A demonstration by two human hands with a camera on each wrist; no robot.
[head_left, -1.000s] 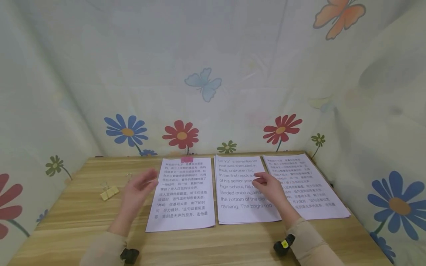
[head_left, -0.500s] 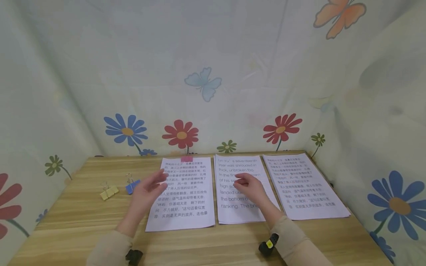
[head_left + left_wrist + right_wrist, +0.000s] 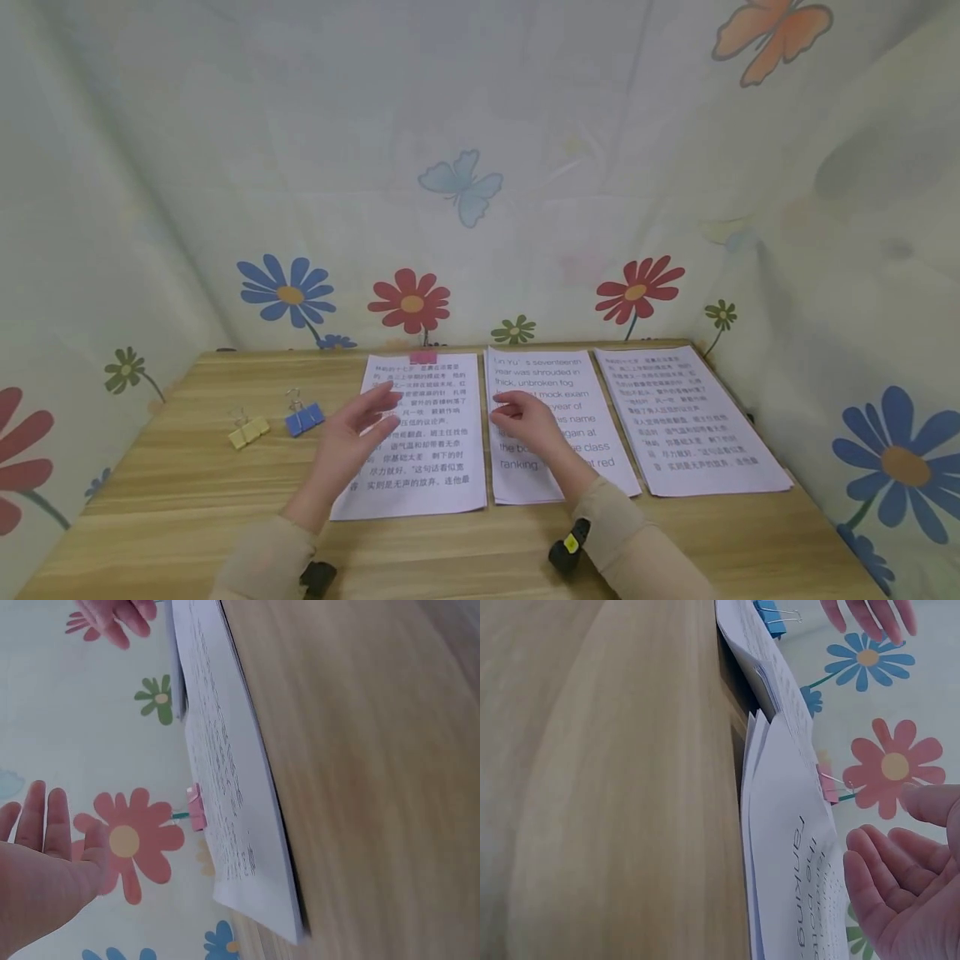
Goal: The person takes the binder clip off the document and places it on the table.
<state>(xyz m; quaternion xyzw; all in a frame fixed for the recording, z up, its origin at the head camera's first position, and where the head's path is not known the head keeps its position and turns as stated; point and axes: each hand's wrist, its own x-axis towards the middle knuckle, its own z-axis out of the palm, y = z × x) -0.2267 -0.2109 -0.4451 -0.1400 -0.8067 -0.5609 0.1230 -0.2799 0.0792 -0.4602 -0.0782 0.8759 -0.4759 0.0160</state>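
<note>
My left hand (image 3: 348,442) hovers over the left paper stack (image 3: 420,492), its fingers relaxed and holding nothing. A pink binder clip (image 3: 423,357) grips the top edge of that stack; it also shows in the left wrist view. Above the left part of the middle paper stack (image 3: 592,467), printed in English, is my right hand (image 3: 528,425), fingers loosely bent with nothing between them. In the right wrist view that hand (image 3: 911,881) is apart from the sheets, whose layered edges fan slightly. Left of my left hand lie a blue binder clip (image 3: 303,419) and a yellow binder clip (image 3: 249,432).
A third paper stack (image 3: 697,442) lies at the right of the wooden table (image 3: 180,500). Behind the table hangs a pale curtain (image 3: 525,250) with flowers and butterflies, which closes in both sides too.
Both hands have moved: the right hand leftward from the gap near the right stack across the middle stack, the left hand rightward over the left stack, uncovering the blue binder clip.
</note>
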